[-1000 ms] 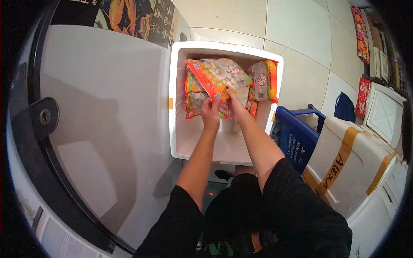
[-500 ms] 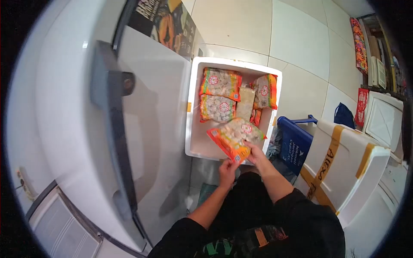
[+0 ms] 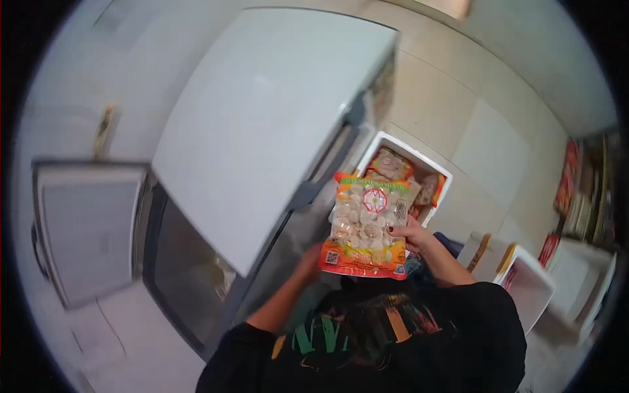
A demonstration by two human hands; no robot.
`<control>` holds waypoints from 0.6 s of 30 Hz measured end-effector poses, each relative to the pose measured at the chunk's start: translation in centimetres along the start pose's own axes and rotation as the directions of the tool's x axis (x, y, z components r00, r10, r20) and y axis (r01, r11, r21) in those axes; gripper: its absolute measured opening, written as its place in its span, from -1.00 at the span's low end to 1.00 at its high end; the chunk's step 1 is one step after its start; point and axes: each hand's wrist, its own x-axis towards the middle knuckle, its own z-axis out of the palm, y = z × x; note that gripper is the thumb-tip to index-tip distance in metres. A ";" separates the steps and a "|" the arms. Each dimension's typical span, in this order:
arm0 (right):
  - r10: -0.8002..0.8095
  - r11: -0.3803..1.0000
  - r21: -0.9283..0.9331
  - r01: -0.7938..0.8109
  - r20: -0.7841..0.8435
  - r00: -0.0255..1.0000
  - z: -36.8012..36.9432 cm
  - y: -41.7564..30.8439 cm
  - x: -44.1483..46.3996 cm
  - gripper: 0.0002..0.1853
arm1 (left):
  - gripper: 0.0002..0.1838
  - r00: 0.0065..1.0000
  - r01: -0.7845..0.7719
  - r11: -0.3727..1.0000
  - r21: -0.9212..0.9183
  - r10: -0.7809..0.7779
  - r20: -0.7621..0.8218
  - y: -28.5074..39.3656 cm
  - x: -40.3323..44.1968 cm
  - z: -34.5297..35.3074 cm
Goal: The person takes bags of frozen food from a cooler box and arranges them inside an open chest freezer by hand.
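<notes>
A clear plastic bag of meatballs [image 3: 357, 219] with orange and green printing is held up facing me, its round pale pieces showing through. My right hand [image 3: 414, 237] is closed on the bag's right edge, the thumb lying across the front. My left hand [image 3: 312, 263] is at the bag's lower left corner, blurred, with its fingers mostly hidden. Behind the bag stands an open white foam box [image 3: 438, 169]. More bags [image 3: 392, 164] with the same orange printing lie inside it, partly covered by the held bag.
A tall white refrigerator [image 3: 275, 124] with grey handles [image 3: 313, 195] rises close on my left. Beyond it is a grey-framed white panel [image 3: 92, 229]. To my right are another white foam box [image 3: 529, 278] and a shelf of stacked items [image 3: 583, 196]. Pale tiles [image 3: 491, 137] cover the floor.
My view has swung left, bringing more of the refrigerator into sight. The bag has been raised from over the foam box and turned upright towards me. My right hand still grips it.
</notes>
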 end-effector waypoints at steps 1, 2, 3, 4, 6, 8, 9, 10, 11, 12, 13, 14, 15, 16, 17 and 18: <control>0.086 0.993 -0.079 -0.085 0.014 0.996 2.3 -1.3 -0.1 -0.57 | -0.57 0.998 -0.058 0.991 -0.119 0.058 -0.001 0.7 -2.1 1.0; 0.019 0.992 -0.124 -0.004 0.120 0.993 2.5 -1.5 0.1 -0.58 | -0.56 0.996 -0.093 0.990 -0.102 0.092 -0.011 3.5 -3.2 2.6; -0.043 0.983 -0.166 0.073 0.180 0.983 1.6 -2.1 -1.4 -0.60 | -0.55 0.991 -0.091 0.984 -0.153 0.104 0.083 4.2 -3.1 5.6; -0.040 0.986 -0.152 0.069 0.186 0.982 1.0 -2.3 -2.1 -0.60 | -0.55 0.977 -0.083 0.975 -0.204 0.120 0.176 5.2 -3.1 8.1; -0.096 0.981 -0.153 0.122 0.166 0.981 1.0 -2.3 -1.9 -0.63 | -0.54 0.976 -0.091 0.988 -0.124 0.114 0.186 8.0 -4.1 12.4; -0.072 0.991 -0.095 0.090 0.174 0.982 2.4 -2.4 -1.4 -0.65 | -0.54 0.990 -0.083 0.997 0.001 0.083 0.112 9.3 -5.1 12.7; -0.050 0.997 -0.052 0.061 0.178 0.983 3.2 -2.3 -1.1 -0.66 | -0.54 0.992 -0.078 0.997 0.009 0.077 0.098 9.7 -5.3 12.5; -0.041 0.998 -0.029 0.047 0.176 0.984 3.8 -2.3 -0.9 -0.66 | -0.54 0.984 -0.122 0.983 0.136 0.103 0.144 10.1 -5.3 12.3; -0.038 0.999 -0.014 0.041 0.182 0.982 3.6 -1.7 -0.4 -0.66 | -0.54 0.974 -0.168 0.952 0.257 0.120 0.192 10.4 -5.2 12.4; -0.079 0.993 -0.065 0.093 0.192 0.978 2.8 -0.8 0.3 -0.67 | -0.54 0.977 -0.159 0.951 0.266 0.114 0.179 10.3 -4.8 12.5; -0.082 0.982 -0.143 0.120 0.244 0.966 1.9 -0.6 1.0 -0.67 | -0.54 0.983 -0.184 0.931 0.316 0.174 0.061 9.1 -4.7 12.7; -0.047 0.980 -0.173 0.098 0.277 0.960 2.3 -0.9 1.1 -0.69 | -0.54 0.970 -0.205 0.915 0.349 0.236 -0.049 7.7 -4.9 12.4; 0.002 0.976 -0.206 0.065 0.311 0.950 3.4 -0.1 1.8 -0.69 | -0.54 0.957 -0.235 0.918 0.320 0.276 -0.087 6.8 -5.9 11.3; 0.021 0.962 -0.264 0.070 0.325 0.945 4.9 1.1 2.7 -0.71 | -0.54 0.926 -0.267 0.887 0.377 0.344 -0.154 6.1 -7.2 9.9; 0.020 0.947 -0.309 0.089 0.335 0.942 6.7 2.6 3.8 -0.72 | -0.55 0.892 -0.280 0.850 0.446 0.403 -0.207 6.1 -8.6 8.2; 0.053 0.941 -0.330 0.074 0.361 0.931 8.3 3.8 4.5 -0.72 | -0.55 0.873 -0.299 0.850 0.433 0.427 -0.235 5.9 -9.8 6.8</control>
